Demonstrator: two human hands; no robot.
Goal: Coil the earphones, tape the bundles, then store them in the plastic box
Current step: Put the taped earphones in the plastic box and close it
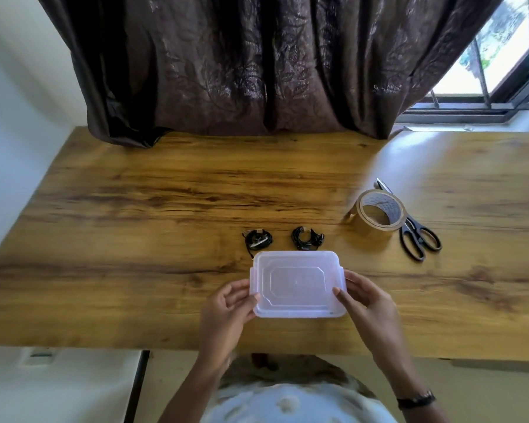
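Beyond the right hand [365, 296], to its far right: roll of brown tape [376, 216] standing on edge on the wooden table [165, 193], touching black-handled scissors [417, 236] lying flat just behind and beside it. Dark patterned curtain [242, 65] hanging at the table's far edge; barred window [501, 56] at the far right. Nothing between hands and bundles but the box itself. Closed translucent plastic box [297, 285] gripped at both short ends: left hand [229, 302] curled round the left end, thumb on the lid; right hand curled round the right end, thumb likewise on top. Just past the fingertips, beyond the box's far edge: two coiled black earphone bundles, left bundle [257, 240] and right bundle [306, 238], apart from each other on the table. Black band [416, 399] on the right wrist.
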